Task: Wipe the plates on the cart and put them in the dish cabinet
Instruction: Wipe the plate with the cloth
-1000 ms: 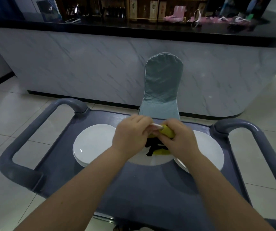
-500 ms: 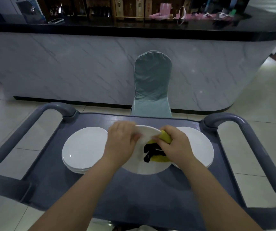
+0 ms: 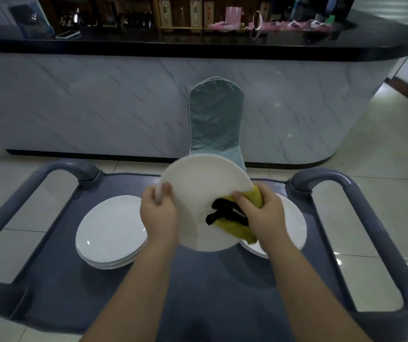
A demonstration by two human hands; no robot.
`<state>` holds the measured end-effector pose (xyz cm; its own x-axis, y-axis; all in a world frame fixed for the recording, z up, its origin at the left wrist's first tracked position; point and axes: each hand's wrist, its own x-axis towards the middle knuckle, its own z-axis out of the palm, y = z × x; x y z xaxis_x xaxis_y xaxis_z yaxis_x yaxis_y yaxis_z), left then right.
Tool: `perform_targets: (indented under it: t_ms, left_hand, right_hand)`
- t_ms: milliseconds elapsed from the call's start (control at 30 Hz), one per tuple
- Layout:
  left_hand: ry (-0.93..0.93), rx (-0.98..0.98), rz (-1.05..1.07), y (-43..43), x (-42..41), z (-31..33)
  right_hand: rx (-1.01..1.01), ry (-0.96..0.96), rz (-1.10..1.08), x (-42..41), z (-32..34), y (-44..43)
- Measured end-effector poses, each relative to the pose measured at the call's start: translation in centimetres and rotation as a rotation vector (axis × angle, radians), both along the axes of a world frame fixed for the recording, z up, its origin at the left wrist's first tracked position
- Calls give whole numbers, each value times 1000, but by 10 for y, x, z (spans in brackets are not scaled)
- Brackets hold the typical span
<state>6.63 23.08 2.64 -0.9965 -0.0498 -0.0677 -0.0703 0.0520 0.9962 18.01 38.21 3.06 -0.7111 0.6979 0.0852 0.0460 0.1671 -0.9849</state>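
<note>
Plate (image 3: pixel 198 193) was held above the cart (image 3: pixel 198 292), between the left stack (image 3: pixel 109 230) and the plates on the right (image 3: pixel 294 223). It was tilted with its face toward the camera and its far rim raised toward the chair (image 3: pixel 216 114); being round, it had no long axis. Left hand (image 3: pixel 158 215) pinched the left rim, thumb on the face and the other fingers hidden behind. Right hand (image 3: pixel 262 215) clamped a yellow-and-black cloth (image 3: pixel 232 218) against the lower right rim, possibly folded over the edge, though blur obscured this.

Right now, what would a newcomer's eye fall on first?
The white plate, tilted up at centre over the grey cart, its rim gripped by the left hand. The right hand holds a yellow-and-black cloth against its lower right edge. Beneath, a plate stack lies left, other plates right.
</note>
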Motion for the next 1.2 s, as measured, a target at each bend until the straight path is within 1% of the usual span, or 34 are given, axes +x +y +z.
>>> perform_targets:
  t_ms: [33, 67, 100, 133, 167, 200, 233, 300, 333, 367, 433, 467, 500, 533, 567, 600, 633, 700, 733, 767, 800, 833, 867, 900, 967, 1000, 1033, 1067, 1100, 1200]
  left_hand:
    - [-15, -41, -41, 3, 6, -12]
    - [23, -106, -101, 4, 11, -21]
    - [126, -207, -164, 3, 12, -27]
    - [292, -346, -225, 1, 13, -28]
    - [497, -504, -283, 2, 13, -28]
    - [711, -620, -328, 7, 14, -25]
    - [893, -689, -374, 13, 17, -16]
    - [1170, -745, -459, 28, 26, 8]
    - [1256, -749, -470, 35, 28, 21]
    - [1311, -735, -472, 40, 27, 34]
    - [1359, -681, -447, 46, 22, 53]
    - [1350, -658, -430, 48, 20, 59]
    - [1305, -629, -422, 48, 19, 61]
    - [1214, -588, -413, 47, 17, 61]
    - [1073, -528, -379, 45, 16, 61]
    - [884, -446, -321, 41, 15, 59]
    - [680, -343, -241, 38, 13, 52]
    - [282, -122, -39, 33, 16, 34]
    - [113, -46, 45, 32, 21, 24]
    - [4, -24, 87, 31, 25, 11]
    - [-36, -54, 72, 29, 30, 0]
    - [-3, -113, 21, 27, 34, -11]
    - [114, -188, -47, 25, 36, -17]
    - [304, -287, -118, 21, 37, -17]
    - [739, -550, -309, 23, 38, -6]
    - [892, -677, -395, 29, 39, 2]
    - [980, -777, -462, 35, 40, 13]
    - [1034, -828, -492, 41, 41, 25]
    - [1071, -834, -496, 43, 39, 36]
    - [1198, -717, -445, 42, 21, 57]
  right_hand:
    - [17, -24, -46, 4, -14, 0]
    - [45, -40, -71, 9, -24, 2]
    - [73, -48, -76, 13, -30, 4]
    - [111, -48, -57, 16, -32, 8]
    - [179, -50, -22, 19, -29, 11]
    - [278, -52, 27, 19, -25, 13]
    - [395, -54, 83, 19, -18, 15]
    - [621, -50, 175, 16, -2, 18]
    - [710, -34, 189, 14, 5, 20]
    - [755, -15, 183, 12, 14, 23]
    - [747, 20, 157, 11, 32, 27]
    - [726, 32, 157, 11, 40, 27]
    - [698, 39, 163, 10, 46, 27]
    - [666, 36, 170, 10, 51, 28]
    - [625, 29, 168, 11, 53, 30]
    - [545, 14, 163, 12, 51, 34]
    - [415, 1, 155, 13, 46, 38]
    - [79, -1, 137, 17, 29, 39]
    - [-16, 3, 100, 19, 17, 36]
    - [-32, 6, 47, 20, 6, 32]
    - [-5, 2, 4, 22, -4, 29]
    - [44, -4, -15, 24, -11, 28]
    - [105, -8, -12, 27, -15, 29]
    - [182, -11, 9, 28, -17, 31]
    - [348, -23, 96, 27, -15, 33]
    - [422, -34, 153, 24, -12, 32]
    - [487, -42, 201, 21, -9, 30]
    - [534, -42, 224, 17, -5, 28]
    - [560, -31, 228, 14, 1, 26]
    - [577, 44, 214, 5, 27, 24]
